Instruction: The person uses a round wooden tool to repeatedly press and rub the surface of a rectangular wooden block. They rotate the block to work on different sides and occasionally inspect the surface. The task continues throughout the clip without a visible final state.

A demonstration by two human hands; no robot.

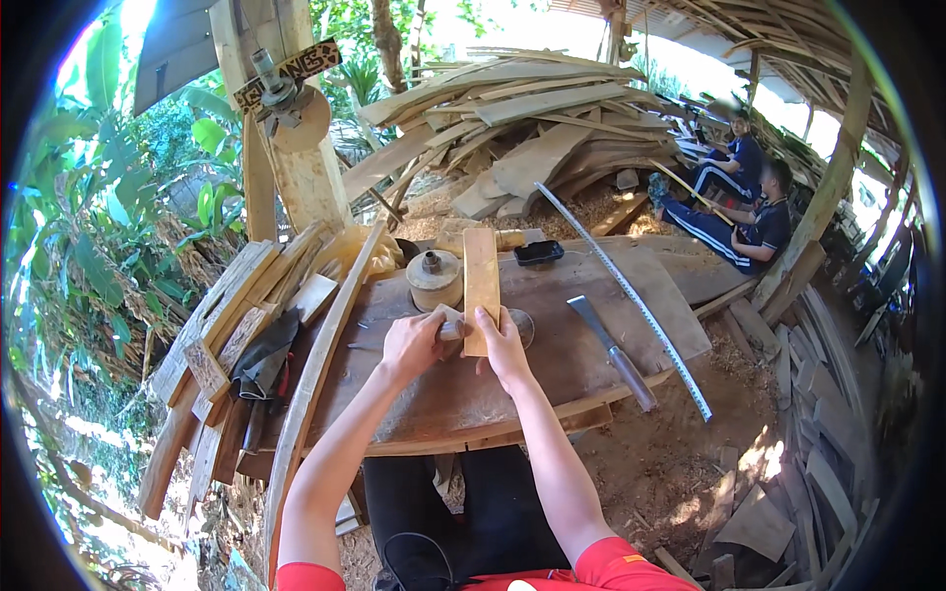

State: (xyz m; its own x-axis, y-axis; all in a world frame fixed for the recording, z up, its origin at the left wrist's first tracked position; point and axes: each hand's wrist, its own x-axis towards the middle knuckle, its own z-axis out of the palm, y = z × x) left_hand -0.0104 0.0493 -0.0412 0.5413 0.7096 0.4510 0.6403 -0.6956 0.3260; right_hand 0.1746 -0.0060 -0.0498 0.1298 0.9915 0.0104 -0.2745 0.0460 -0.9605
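A flat rectangular wooden block (481, 281) stands on end above the workbench, and my right hand (504, 347) is closed round its lower right edge. Against the block's lower left side, my left hand (414, 343) grips a small greyish piece (451, 325); its kind is hard to make out. Just behind my left hand sits a round, pale drum-like object (435, 279) with a dark metal neck. Part of a round disc (522, 328) shows behind my right hand. To the right lies a chisel (609, 347) with a wide blade and dark handle.
A long metal strip (631, 295) with a marked edge crosses the right of the workbench (414, 409) and overhangs it. A small black tray (539, 253) sits at the back. Wood offcuts (222, 335) crowd the left. Two people (754, 212) sit far right near stacked planks (552, 108).
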